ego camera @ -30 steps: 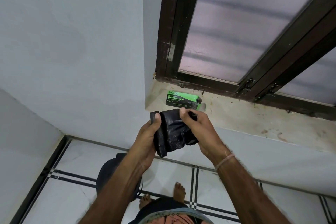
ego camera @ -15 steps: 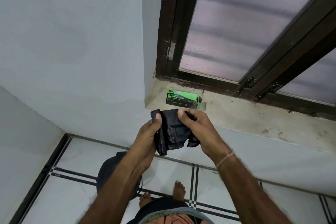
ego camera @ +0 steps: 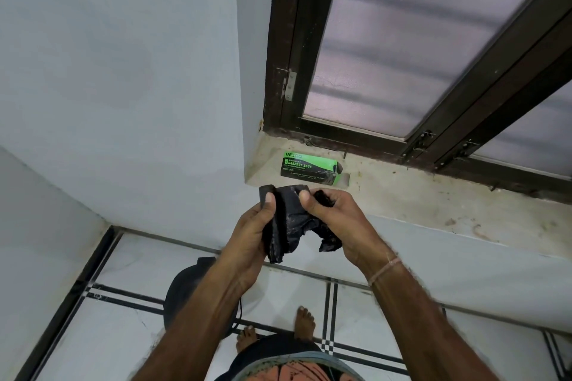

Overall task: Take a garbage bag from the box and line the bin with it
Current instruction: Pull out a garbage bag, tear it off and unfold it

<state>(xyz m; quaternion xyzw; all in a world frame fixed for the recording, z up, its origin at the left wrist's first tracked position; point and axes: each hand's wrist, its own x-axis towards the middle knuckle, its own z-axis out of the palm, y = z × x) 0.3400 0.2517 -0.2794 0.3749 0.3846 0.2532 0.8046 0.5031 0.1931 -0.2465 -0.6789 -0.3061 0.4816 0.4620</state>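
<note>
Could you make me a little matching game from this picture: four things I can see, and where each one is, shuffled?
Things:
1 garbage bag
2 green box
3 dark bin
4 thread band

Places:
A on the windowsill
B on the floor tiles
C round the wrist of the right hand
D held by the left hand and right hand

Pairs: 1-D, 2-A, 3-B, 4-C
</note>
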